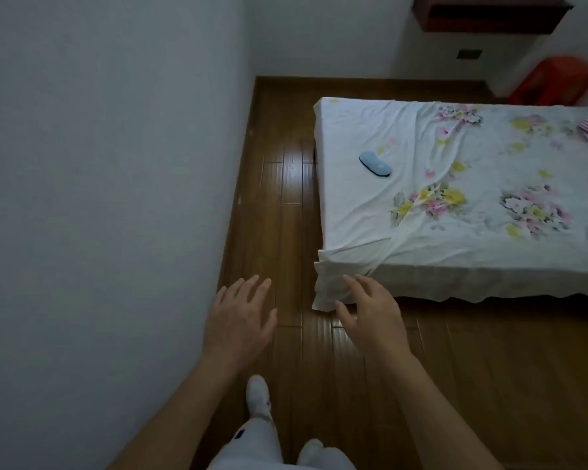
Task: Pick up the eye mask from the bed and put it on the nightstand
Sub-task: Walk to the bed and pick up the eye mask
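A light blue eye mask (374,164) lies on the bed (353,215), near its left edge, on a white sheet with flower prints. My left hand (240,315) hovers over the wooden floor with fingers spread and nothing in it. My right hand (370,312) is held out in front of the bed's near left corner, fingers apart and empty. Both hands are well short of the mask. No nightstand is clearly in view.
A white wall (99,198) runs close along the left, leaving a narrow strip of wooden floor (286,184) beside the bed. A red object (554,81) stands in the far right corner. A dark wooden shelf (489,13) hangs on the back wall. My feet are below.
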Tool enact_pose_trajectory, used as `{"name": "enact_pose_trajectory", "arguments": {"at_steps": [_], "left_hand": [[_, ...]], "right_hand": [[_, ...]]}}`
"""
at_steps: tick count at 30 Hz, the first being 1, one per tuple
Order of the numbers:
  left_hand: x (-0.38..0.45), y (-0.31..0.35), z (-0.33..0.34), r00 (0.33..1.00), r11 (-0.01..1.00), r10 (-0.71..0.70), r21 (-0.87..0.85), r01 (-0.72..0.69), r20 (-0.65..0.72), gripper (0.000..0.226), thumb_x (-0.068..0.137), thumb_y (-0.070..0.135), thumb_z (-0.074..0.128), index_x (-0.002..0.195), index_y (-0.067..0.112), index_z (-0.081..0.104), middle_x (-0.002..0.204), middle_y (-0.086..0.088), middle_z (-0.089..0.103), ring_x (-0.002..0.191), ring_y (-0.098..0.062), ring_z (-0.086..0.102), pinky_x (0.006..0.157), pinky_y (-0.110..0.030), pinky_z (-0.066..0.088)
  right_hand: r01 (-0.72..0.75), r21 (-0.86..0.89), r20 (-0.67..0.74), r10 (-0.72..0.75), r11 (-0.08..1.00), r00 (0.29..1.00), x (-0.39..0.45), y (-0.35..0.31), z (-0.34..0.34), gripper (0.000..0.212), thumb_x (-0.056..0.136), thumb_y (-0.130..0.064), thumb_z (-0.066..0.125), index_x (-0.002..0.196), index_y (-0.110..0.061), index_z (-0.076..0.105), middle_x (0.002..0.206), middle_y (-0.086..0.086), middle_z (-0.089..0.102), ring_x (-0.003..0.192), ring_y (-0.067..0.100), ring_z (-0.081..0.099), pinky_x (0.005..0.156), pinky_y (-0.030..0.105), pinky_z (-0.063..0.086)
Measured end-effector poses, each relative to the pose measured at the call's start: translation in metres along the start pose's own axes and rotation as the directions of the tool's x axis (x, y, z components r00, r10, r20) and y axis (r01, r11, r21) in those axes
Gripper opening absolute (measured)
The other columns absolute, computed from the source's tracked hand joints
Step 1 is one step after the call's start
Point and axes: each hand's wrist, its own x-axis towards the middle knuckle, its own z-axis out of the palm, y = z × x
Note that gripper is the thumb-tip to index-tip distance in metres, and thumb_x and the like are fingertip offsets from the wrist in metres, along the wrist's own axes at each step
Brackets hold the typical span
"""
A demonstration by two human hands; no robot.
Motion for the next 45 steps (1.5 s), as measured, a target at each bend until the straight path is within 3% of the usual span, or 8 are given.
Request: {"name": "enact_pose_trajectory", "arguments": {"at_steps": [12, 24, 36, 45], "left_hand": [[0.172, -0.057, -0.024, 0.995, 0.998, 0.056, -0.005, -0.057, -0.077, 0.058, 0.094, 0.048, 0.045, 0.146, 0.022, 0.04, 0.149, -0.007, 0.049, 0.134, -0.026, 0.046, 0.11, -0.05, 0.04], [0.364, -0.125, -0.06, 0.991, 0.991, 0.127, -0.025, -0.128, -0.04, 0.059, 0.094, 0.049, 0.04, 0.146, 0.022, 0.038, 0.15, -0.007, 0.048, 0.136, -0.026, 0.044, 0.112, -0.051, 0.038], [0.557, -0.127, -0.064, 0.977, 0.979, 0.203, -0.013, -0.204, -0.058, 0.057, 0.094, 0.048, 0.044, 0.145, 0.022, 0.041, 0.148, -0.007, 0.051, 0.134, -0.026, 0.047, 0.11, -0.05, 0.04], [0.734, -0.088, -0.076, 0.966, 0.967, 0.256, 0.004, -0.256, -0.025, 0.057, 0.094, 0.047, 0.044, 0.145, 0.022, 0.04, 0.148, -0.006, 0.051, 0.135, -0.025, 0.045, 0.111, -0.049, 0.04]], "right_hand": [[-0.03, -0.009, -0.08, 0.029, 0.999, 0.996, 0.169, -0.03, 0.013, 0.054, 0.092, -0.049, 0.053, 0.141, -0.03, 0.043, 0.147, 0.001, 0.049, 0.135, 0.02, 0.044, 0.109, 0.045, 0.039], [-0.088, -0.038, -0.13, 0.083, 0.995, 0.988, 0.347, -0.086, 0.019, 0.054, 0.092, -0.05, 0.051, 0.141, -0.029, 0.045, 0.143, 0.003, 0.054, 0.13, 0.022, 0.049, 0.106, 0.043, 0.042], [-0.157, -0.031, -0.146, 0.151, 0.987, 0.978, 0.524, -0.069, 0.017, 0.053, 0.092, -0.05, 0.05, 0.141, -0.028, 0.045, 0.142, 0.005, 0.054, 0.13, 0.023, 0.049, 0.105, 0.044, 0.042], [-0.226, 0.012, -0.139, 0.225, 0.974, 0.964, 0.682, -0.032, -0.012, 0.052, 0.093, -0.048, 0.05, 0.14, -0.028, 0.045, 0.143, 0.005, 0.054, 0.131, 0.024, 0.049, 0.106, 0.044, 0.042]]}}
